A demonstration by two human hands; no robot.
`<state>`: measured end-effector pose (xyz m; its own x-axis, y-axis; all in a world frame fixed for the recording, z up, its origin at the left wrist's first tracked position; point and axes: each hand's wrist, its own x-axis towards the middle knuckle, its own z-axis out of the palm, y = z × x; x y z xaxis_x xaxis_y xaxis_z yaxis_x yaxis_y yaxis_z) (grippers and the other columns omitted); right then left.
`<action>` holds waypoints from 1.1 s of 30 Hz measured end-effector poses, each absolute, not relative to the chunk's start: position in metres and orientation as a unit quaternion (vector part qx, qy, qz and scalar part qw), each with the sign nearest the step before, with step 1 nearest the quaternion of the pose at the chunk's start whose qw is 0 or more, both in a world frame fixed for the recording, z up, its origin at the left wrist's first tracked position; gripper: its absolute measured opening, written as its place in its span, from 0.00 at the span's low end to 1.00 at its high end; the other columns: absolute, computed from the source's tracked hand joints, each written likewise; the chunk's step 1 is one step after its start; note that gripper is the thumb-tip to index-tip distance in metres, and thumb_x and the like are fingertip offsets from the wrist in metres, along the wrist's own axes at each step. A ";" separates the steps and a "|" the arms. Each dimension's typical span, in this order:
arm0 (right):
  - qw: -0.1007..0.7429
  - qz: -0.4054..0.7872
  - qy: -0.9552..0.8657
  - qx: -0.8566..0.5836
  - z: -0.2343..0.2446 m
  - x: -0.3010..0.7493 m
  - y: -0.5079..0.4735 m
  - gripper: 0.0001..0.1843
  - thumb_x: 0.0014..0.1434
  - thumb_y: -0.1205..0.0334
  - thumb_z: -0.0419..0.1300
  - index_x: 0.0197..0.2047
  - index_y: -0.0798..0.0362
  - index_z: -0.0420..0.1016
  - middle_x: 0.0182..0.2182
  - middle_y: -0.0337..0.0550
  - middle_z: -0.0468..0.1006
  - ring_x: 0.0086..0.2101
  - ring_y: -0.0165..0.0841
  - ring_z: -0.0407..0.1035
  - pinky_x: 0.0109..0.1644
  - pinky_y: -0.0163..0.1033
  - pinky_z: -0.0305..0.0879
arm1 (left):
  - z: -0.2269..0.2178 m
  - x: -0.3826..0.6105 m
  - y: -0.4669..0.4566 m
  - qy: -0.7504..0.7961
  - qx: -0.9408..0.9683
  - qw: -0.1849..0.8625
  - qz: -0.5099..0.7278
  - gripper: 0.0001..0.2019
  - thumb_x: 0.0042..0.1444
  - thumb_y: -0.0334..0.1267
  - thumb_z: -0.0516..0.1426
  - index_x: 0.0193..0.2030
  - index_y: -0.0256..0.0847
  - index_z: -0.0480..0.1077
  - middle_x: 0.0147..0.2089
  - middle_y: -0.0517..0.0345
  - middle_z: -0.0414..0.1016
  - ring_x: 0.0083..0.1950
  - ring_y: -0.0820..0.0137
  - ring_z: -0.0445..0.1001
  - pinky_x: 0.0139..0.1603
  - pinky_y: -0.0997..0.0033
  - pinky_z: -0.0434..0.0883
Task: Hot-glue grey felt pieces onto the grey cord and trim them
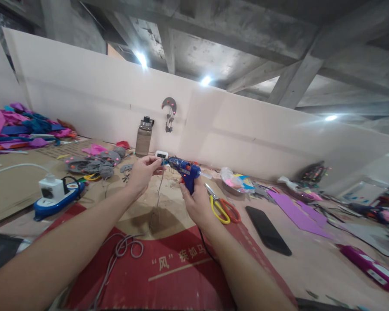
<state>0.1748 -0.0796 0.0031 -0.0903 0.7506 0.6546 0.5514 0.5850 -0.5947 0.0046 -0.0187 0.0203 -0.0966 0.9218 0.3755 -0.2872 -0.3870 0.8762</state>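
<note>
My right hand (197,203) is closed round the handle of a blue glue gun (184,170), whose nozzle points left. My left hand (144,170) pinches a small piece at the nozzle tip, and a thin grey cord (158,194) hangs down from that pinch toward the table. More grey cord (126,248) lies coiled on the red and tan cardboard (168,268) below my arms. The gun's black cable runs down past my right wrist.
Yellow and red scissors (225,209) and a black phone (267,231) lie right of my hand. A power strip (56,194) sits at left, a bottle (144,136) by the white wall. Grey felt pieces (94,164), purple sheets (294,211) and coloured scraps lie around.
</note>
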 end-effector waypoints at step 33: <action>0.510 0.074 -0.735 -0.440 0.005 0.172 -0.083 0.17 0.60 0.58 0.51 0.51 0.54 0.63 0.41 0.50 0.73 0.40 0.39 0.67 0.46 0.45 0.64 | 0.020 0.005 -0.018 0.320 0.507 0.448 0.664 0.15 0.44 0.44 0.63 0.31 0.34 0.70 0.29 0.55 0.74 0.29 0.72 0.74 0.32 0.71 0.70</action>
<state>0.1718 -0.0828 0.0048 -0.0923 0.7232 0.6844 0.5720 0.6011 -0.5581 0.0053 -0.0180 0.0204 -0.0850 0.9187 0.3858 -0.2713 -0.3939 0.8782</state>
